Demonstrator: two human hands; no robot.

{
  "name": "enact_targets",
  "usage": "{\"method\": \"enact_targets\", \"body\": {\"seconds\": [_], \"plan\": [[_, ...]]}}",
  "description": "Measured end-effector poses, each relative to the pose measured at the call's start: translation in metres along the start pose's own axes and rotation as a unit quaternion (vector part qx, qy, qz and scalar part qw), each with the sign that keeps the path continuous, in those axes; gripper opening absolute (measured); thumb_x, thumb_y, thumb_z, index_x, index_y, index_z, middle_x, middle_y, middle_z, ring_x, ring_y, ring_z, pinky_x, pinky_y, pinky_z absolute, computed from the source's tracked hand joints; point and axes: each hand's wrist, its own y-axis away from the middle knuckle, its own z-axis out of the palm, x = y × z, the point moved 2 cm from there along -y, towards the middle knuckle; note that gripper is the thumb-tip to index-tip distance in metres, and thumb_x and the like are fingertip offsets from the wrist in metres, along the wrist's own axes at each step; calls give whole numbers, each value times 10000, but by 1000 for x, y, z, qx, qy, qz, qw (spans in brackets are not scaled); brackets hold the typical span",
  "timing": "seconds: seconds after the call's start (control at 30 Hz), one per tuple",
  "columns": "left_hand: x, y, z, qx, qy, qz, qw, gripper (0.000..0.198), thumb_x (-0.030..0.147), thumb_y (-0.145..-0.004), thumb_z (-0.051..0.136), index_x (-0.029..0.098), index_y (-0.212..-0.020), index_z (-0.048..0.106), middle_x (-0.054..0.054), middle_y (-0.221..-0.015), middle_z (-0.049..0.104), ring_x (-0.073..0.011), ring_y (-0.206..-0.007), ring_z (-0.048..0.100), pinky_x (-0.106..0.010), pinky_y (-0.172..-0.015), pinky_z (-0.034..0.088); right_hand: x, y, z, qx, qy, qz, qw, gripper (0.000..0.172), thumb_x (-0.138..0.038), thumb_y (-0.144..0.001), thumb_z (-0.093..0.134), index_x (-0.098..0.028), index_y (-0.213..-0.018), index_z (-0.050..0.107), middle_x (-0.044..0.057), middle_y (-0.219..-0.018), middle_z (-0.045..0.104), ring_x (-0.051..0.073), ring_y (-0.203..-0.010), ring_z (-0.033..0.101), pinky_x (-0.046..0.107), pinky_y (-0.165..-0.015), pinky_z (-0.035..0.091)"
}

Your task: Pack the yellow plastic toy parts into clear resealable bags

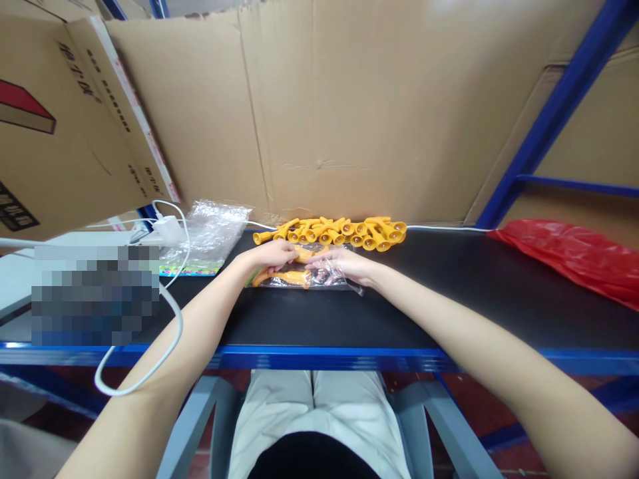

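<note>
A clear plastic bag (329,281) with yellow horn-shaped pieces (287,278) inside lies on the black tabletop in front of me. My left hand (273,255) is closed at the bag's upper left side, its fingers curled on the plastic. From the right, my right hand (347,264) reaches over the bag with fingers stretched out, touching the plastic. Between my fingertips shows another yellow horn-shaped piece (310,252); whether it is inside the bag I cannot tell. Just behind both hands lies a pile of similar yellow pieces (344,230), their flared ends mostly facing me.
To the left lie clear plastic bags (212,226), a white plug adapter (168,229) and a white cable (174,326) that loops across my left forearm. A red plastic bag (574,256) lies at the right. Cardboard (374,113) walls the back; a blue rail (339,357) edges the table.
</note>
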Motion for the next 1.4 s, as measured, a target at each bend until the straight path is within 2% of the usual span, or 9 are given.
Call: {"method": "enact_targets", "body": {"seconds": [0.23,0.43,0.57,0.73,0.87,0.97,1.03,1.2,1.4], "plan": [[-8,-1,-5,-33,7,-27,999,118,251,-778,460,172,-708,514,31,-371,450,-103,-308,418,-212,-374,340,-11,5,-1,18,-9,-5,1000,316,-235,-776,650,-187,-1088,646,85,-1131,638,101,-678,637,227,-587,548],[-22,-4,-10,-31,27,-26,999,177,320,-789,483,174,-695,514,25,-375,439,-99,-300,402,-219,-361,333,-24,2,-32,245,142,-62,957,150,-148,-815,548,-96,-897,661,90,-792,673,80,-513,578,209,-485,501],[-21,-3,-9,-31,32,-30,999,213,349,-796,496,174,-674,503,20,-388,447,-89,-305,404,-210,-355,321,-36,-9,-56,307,218,-139,916,184,-169,-810,535,-118,-935,659,69,-788,678,96,-554,581,233,-538,493],[-22,-6,-8,-22,61,-31,997,269,393,-794,482,184,-625,484,7,-390,448,-98,-296,388,-229,-336,296,-53,-31,-59,263,485,-147,821,259,-146,-796,521,-146,-1001,680,104,-990,678,206,-889,619,322,-799,464],[-27,-10,-7,-21,58,-35,997,269,401,-791,473,186,-631,498,-4,-406,463,-109,-301,395,-244,-346,308,-55,-50,-51,202,652,-117,721,354,-104,-801,479,-174,-1106,644,118,-1140,627,242,-1046,559,339,-837,425],[-26,-9,-8,-24,57,-37,997,252,388,-794,466,182,-659,515,-3,-401,463,-111,-306,399,-240,-358,318,-51,-62,-46,132,714,-105,680,341,-153,-796,528,-200,-1119,626,110,-1173,608,253,-1108,514,338,-832,400],[-23,-7,-8,-25,58,-38,997,244,381,-798,459,180,-675,520,3,-386,450,-110,-305,392,-237,-362,316,-49,-68,-43,111,722,-101,676,291,-184,-808,525,-194,-1079,631,113,-1142,621,251,-1102,516,335,-832,377],[-18,-4,-9,-20,50,-35,998,223,357,-797,454,178,-678,513,11,-379,431,-107,-305,382,-237,-370,312,-42,-74,-42,139,711,-123,678,306,-216,-816,519,-140,-1110,551,144,-1063,640,249,-1000,563,340,-834,334],[-18,-5,-7,-7,57,-34,998,182,307,-789,443,178,-673,499,17,-373,421,-101,-299,375,-230,-367,304,-47,-61,-49,241,656,-213,683,296,-201,-879,412,-129,-1160,474,137,-1111,602,239,-1020,525,353,-866,299]]}}
